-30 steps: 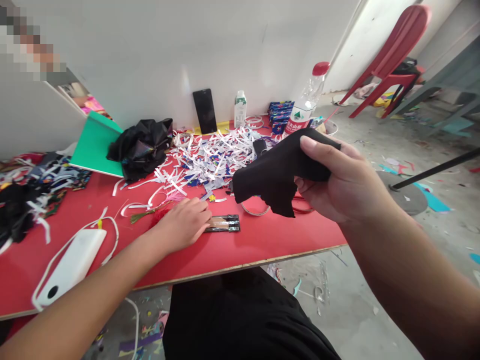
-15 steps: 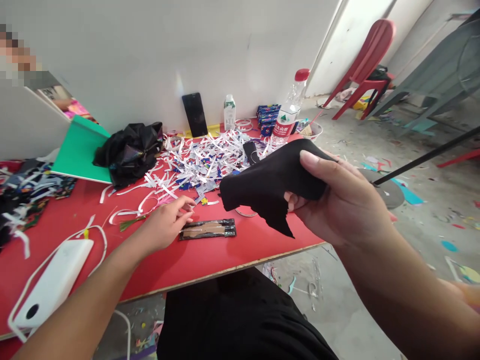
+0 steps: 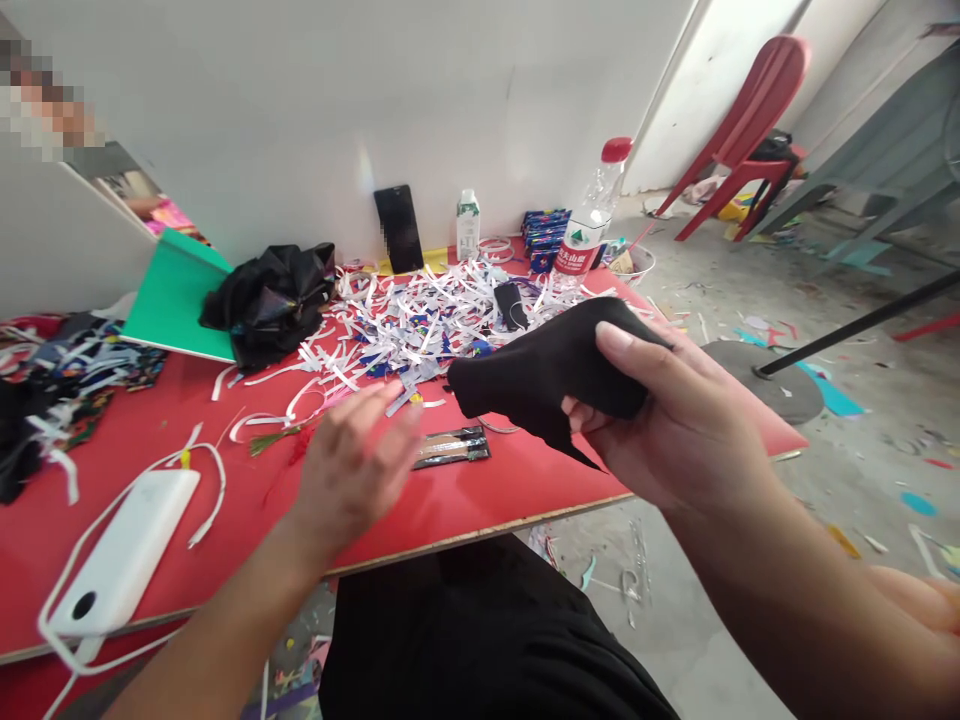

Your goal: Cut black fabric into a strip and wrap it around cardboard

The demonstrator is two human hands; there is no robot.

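Observation:
A piece of black cloth (image 3: 547,360) hangs in my right hand (image 3: 675,420), pinched between the thumb and fingers above the table's right part. My left hand (image 3: 352,460), blurred by motion, is over the red table with its fingers apart and nothing visible in them. Just right of it, partly covered by its fingers, lies a flat black-edged strip with a brown middle (image 3: 454,446). Behind both hands spreads a heap of white and blue scraps (image 3: 405,320), with a small black bundle (image 3: 511,306) on it.
At the back stand a phone (image 3: 400,230), a small white bottle (image 3: 468,225) and a red-capped water bottle (image 3: 592,220). A white power bank (image 3: 127,550) with a cable lies left. Crumpled black material (image 3: 274,300) rests by a green board (image 3: 176,295).
My left hand has moved right and toward me, its fingers spreading over part of the strip. The black cloth remains in my right hand, slightly lower. The view has shifted a little.

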